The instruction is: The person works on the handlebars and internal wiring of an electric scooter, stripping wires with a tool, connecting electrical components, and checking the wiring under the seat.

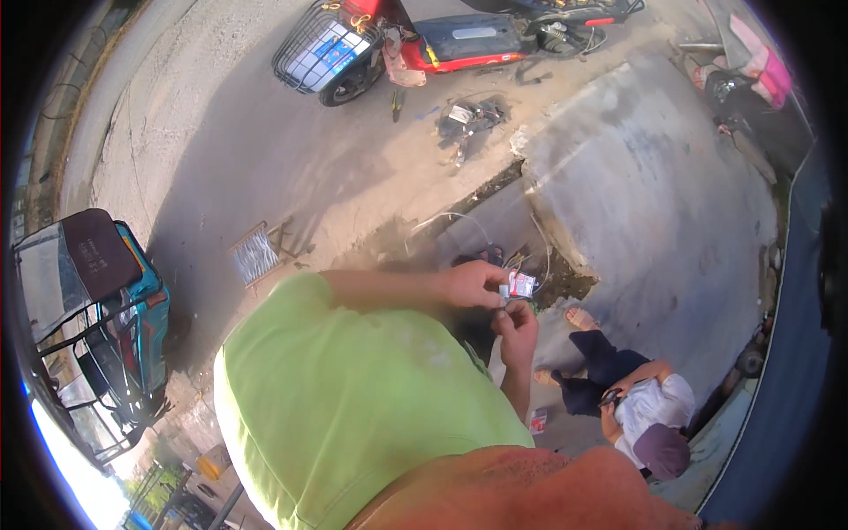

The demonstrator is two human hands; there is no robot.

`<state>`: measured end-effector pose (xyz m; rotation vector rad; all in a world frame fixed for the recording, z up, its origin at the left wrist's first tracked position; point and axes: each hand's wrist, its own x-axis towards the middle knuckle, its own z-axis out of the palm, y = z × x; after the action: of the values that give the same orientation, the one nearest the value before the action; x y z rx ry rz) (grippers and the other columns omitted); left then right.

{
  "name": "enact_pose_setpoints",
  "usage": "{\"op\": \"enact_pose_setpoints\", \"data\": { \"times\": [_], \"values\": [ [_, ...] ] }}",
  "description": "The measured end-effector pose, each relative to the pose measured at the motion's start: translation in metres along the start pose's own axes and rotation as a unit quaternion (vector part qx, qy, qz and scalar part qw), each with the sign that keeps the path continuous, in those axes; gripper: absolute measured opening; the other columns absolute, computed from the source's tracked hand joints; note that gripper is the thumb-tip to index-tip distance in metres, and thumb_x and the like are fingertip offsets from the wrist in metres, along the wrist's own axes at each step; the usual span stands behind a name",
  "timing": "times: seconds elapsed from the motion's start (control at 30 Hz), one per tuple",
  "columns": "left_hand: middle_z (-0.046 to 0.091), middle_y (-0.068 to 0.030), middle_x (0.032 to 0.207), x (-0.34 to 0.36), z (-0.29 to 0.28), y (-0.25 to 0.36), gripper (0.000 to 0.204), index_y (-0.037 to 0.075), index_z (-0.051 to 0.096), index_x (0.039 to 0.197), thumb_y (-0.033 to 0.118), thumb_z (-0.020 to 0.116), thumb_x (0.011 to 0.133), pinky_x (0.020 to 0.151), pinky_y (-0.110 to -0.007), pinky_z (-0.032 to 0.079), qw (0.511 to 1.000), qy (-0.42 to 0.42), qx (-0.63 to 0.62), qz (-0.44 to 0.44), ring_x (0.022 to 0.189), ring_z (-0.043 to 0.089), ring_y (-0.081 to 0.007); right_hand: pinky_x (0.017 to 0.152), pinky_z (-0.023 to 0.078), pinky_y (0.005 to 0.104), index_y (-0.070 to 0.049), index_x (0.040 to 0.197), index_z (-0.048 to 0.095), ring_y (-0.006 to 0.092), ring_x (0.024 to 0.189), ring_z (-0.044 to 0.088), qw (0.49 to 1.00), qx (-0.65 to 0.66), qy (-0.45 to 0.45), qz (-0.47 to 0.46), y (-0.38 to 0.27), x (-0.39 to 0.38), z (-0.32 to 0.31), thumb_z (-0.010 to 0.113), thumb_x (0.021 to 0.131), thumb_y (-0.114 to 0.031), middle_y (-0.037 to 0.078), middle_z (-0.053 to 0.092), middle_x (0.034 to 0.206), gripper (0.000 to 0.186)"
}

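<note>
My left hand [474, 284] is closed on a small red-and-white packet [521, 284], which sticks out past its fingertips. A small pale piece [504, 291] shows at the same fingertips, too small to name. Just below, my right hand [516, 323] is held in a pinch, its fingertips almost meeting those of the left. Whatever lies between the right fingers is too small to make out. Thin wires [541, 256] and a white cable [450, 215] show on the ground beyond my hands.
A seated person [654, 411] in a cap holds a dark object at right. A concrete slab [649, 168] rises ahead. Farther off are a red scooter [468, 58], a bundle of parts [473, 117], a folding stool [254, 256] and a teal three-wheeler [146, 322]. Another red-and-white packet [538, 420] lies nearby.
</note>
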<state>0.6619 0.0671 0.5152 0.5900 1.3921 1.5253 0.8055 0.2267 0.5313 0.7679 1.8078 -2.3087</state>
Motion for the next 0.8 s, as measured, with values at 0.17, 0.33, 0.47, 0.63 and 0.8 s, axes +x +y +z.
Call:
{"op": "enact_pose_setpoints", "data": {
  "times": [0.17, 0.33, 0.47, 0.63, 0.8],
  "values": [
    [0.069, -0.0066, 0.092, 0.052, -0.023, 0.024, 0.022, 0.002, 0.067, 0.1, 0.02, 0.073, 0.088, 0.08, -0.031, 0.052, 0.995, 0.045, 0.069, -0.052, 0.088, 0.063, -0.0115, 0.058, 0.039, 0.0204, -0.006, 0.099, 0.056, 0.0043, 0.064, 0.05, 0.996, -0.017, -0.064, 0.063, -0.021, 0.079, -0.031, 0.068, 0.099, -0.011, -0.002, 0.058, 0.079, 0.014],
    [0.069, -0.0064, 0.092, 0.131, -0.028, 0.021, 0.022, 0.002, 0.067, 0.101, 0.019, 0.072, 0.088, 0.081, -0.031, 0.052, 0.992, 0.103, 0.058, -0.042, 0.089, 0.063, -0.0121, 0.055, 0.038, 0.0207, -0.006, 0.098, 0.055, 0.0057, 0.061, 0.051, 0.991, 0.002, -0.109, 0.076, -0.055, 0.149, -0.08, 0.068, 0.098, -0.011, 0.0, 0.06, 0.075, 0.013],
    [0.069, -0.0047, 0.092, 0.194, -0.024, 0.041, 0.022, 0.002, 0.066, 0.1, 0.02, 0.074, 0.089, 0.081, -0.031, 0.051, 0.988, 0.141, 0.055, -0.027, 0.089, 0.062, -0.0113, 0.055, 0.039, 0.021, -0.007, 0.094, 0.054, 0.0072, 0.06, 0.052, 0.988, -0.001, -0.127, 0.087, -0.091, 0.197, -0.128, 0.064, 0.097, -0.005, 0.002, 0.061, 0.074, 0.011],
    [0.069, -0.0048, 0.094, 0.246, -0.02, 0.078, 0.023, 0.002, 0.066, 0.1, 0.022, 0.075, 0.091, 0.081, -0.031, 0.052, 0.982, 0.188, 0.026, 0.007, 0.089, 0.062, -0.0115, 0.055, 0.04, 0.0219, -0.007, 0.094, 0.053, 0.0075, 0.061, 0.052, 0.981, 0.002, -0.172, 0.09, -0.134, 0.255, -0.176, 0.064, 0.096, -0.002, 0.001, 0.058, 0.075, 0.012],
    [0.069, -0.0058, 0.095, 0.284, -0.04, 0.1, 0.024, 0.001, 0.066, 0.103, 0.021, 0.074, 0.091, 0.084, -0.032, 0.053, 0.978, 0.208, 0.001, 0.025, 0.092, 0.064, -0.0123, 0.055, 0.041, 0.0223, -0.007, 0.095, 0.053, 0.0067, 0.063, 0.052, 0.975, -0.042, -0.211, 0.061, -0.181, 0.312, -0.184, 0.068, 0.097, -0.004, -0.001, 0.057, 0.077, 0.016]
  ]
}}
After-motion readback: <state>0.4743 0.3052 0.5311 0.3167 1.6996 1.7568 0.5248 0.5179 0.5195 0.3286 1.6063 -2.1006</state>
